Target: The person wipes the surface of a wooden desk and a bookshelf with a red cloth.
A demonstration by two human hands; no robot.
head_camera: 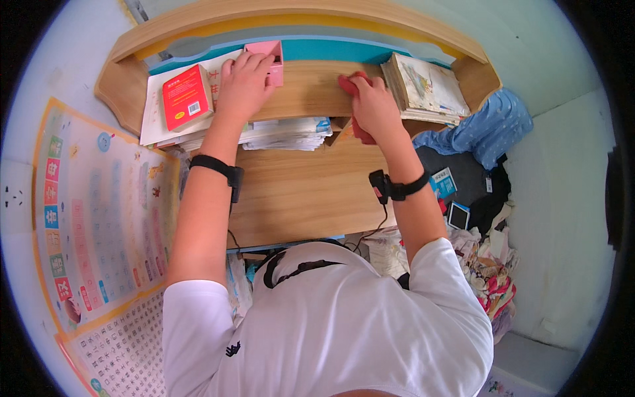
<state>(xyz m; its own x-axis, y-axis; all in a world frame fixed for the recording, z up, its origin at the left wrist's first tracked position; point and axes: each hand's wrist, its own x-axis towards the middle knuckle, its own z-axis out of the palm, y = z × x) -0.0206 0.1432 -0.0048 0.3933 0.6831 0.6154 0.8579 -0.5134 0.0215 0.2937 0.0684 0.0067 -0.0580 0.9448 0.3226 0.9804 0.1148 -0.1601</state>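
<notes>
My left hand (247,83) rests on a small pink box (263,47) on the desk's upper shelf; its fingers reach over the box's edge, and whether they grip it cannot be told. Beside that hand, a thick red book (184,98) lies on large white sheets or a flat book. My right hand (372,102) is closed on a red cloth (363,130), which hangs over the front edge of the wooden shelf (307,89). Just right of it stands a pile of worn books (430,89).
Stacked papers (287,133) fill a compartment under the shelf, above the wooden desktop (307,188). Blue dotted fabric (488,124) hangs at the shelf's right end. Clothes (491,268) are heaped at lower right. A learning poster (109,208) covers the left wall. Cables run from both wrist straps.
</notes>
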